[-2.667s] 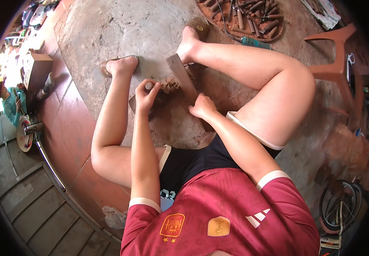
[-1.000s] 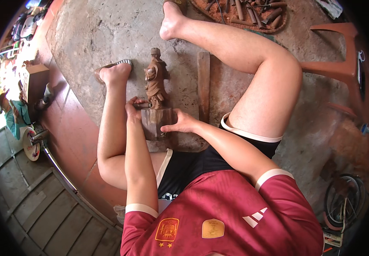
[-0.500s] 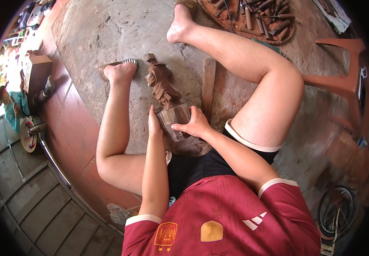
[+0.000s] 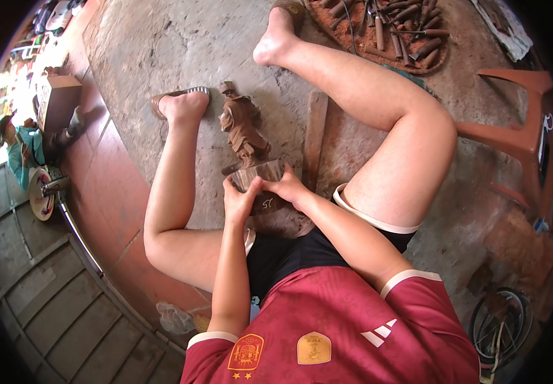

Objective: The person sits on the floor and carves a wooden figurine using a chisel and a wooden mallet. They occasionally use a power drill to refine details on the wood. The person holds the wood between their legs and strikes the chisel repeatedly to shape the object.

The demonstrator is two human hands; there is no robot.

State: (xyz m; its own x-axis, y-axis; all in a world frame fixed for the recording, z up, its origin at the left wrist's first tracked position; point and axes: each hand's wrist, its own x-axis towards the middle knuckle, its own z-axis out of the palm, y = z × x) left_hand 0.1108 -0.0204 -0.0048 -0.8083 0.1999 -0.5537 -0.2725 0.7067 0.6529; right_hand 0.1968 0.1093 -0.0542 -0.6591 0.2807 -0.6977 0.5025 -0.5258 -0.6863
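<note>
A carved brown wooden figure (image 4: 244, 125) with a hat and robe lies pointing away from me, between my legs. Its thick block base (image 4: 258, 174) is toward me, with a pale mark on the dark underside. My left hand (image 4: 240, 197) is closed round the base's left side. Gripping the same base from the right is my right hand (image 4: 287, 187). Both thumbs meet on its near face; the fingers behind the base are partly hidden.
A wooden bar (image 4: 315, 131) lies right of the figure. Beyond my right foot sits a round tray (image 4: 374, 59) of wood-handled tools and shavings. An orange plastic chair (image 4: 532, 121) is at right. Another person (image 4: 25, 147) sits far left near a box (image 4: 57, 105).
Both my hands have shifted on the base; my left hand now has its thumb on the near face, touching the right thumb. The base has tilted, showing more of its underside.
</note>
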